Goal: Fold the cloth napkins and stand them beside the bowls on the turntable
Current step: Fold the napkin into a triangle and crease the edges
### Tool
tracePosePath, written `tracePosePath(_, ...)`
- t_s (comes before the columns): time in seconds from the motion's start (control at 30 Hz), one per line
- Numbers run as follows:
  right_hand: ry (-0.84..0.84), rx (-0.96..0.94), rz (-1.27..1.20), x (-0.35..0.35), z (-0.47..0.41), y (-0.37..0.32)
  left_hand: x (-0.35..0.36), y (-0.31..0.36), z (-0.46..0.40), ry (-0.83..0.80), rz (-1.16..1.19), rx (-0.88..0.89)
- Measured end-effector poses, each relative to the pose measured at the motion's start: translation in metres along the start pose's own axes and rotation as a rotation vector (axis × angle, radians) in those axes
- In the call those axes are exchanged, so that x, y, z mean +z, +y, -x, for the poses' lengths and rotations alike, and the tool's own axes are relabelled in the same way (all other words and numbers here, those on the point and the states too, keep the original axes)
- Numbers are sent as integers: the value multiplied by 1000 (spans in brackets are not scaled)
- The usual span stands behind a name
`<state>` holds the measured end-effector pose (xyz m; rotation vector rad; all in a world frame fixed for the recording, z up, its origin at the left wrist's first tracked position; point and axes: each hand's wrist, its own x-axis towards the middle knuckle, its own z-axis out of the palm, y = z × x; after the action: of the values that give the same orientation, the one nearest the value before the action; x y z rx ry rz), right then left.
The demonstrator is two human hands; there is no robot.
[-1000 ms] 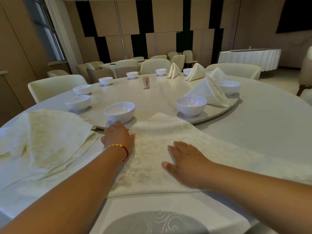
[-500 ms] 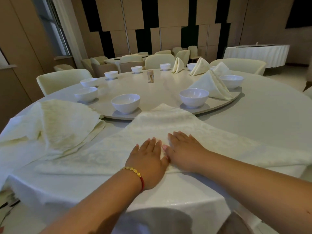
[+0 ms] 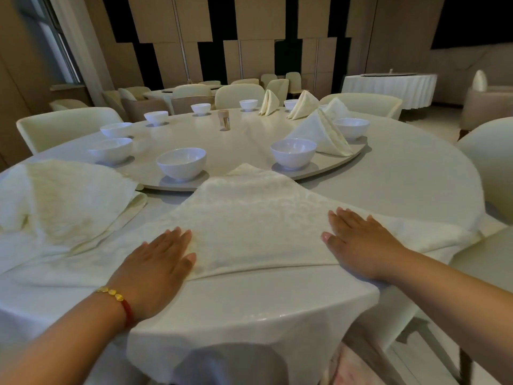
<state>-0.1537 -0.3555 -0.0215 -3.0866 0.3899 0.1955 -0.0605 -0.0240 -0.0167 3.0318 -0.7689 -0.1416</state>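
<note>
The cloth napkin [image 3: 249, 218] lies flat on the bench [image 3: 402, 179], its far tip on the turntable [image 3: 244, 140] between 2 bowls. The left hand [image 3: 155, 262] and right hand [image 3: 358, 240] press on it, fingers straight.

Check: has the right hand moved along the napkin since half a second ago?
Yes. The right hand slid rightward along the napkin, away from the left hand; it now lies right of the nearest bowl.
</note>
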Motion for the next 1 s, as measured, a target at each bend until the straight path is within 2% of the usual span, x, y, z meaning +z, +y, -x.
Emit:
tracePosePath(0.17, -20, 24, 68, 1, 2, 14, -1, -48, 19, -7, -24, -94)
tracePosePath(0.33, -11, 99, 50, -8, 0, -6, -1, -56, 22, 0, -8, -112)
tracePosePath(0.4, 52, 31, 22, -14, 1, -40, -1, -56, 20, 10, -2, -113)
tracePosePath(0.47, 103, -131, -71, -19, 6, -88, 0, -57, 20, 23, -3, -121)
tracePosePath(0.57, 51, -386, -155, -18, 15, -151, 2, -57, 20, 25, -13, -120)
tracePosePath(0.63, -17, -486, -142, -12, 16, -174, 1, -58, 20, 26, 0, -108)
tracePosePath(0.87, -33, -532, -94, -4, 19, -181, -1, -100, 34, 38, 65, -38)
tracePosePath(1.0, -31, -538, -89, -5, 20, -181, -7, -127, 50, 134, 456, -54)
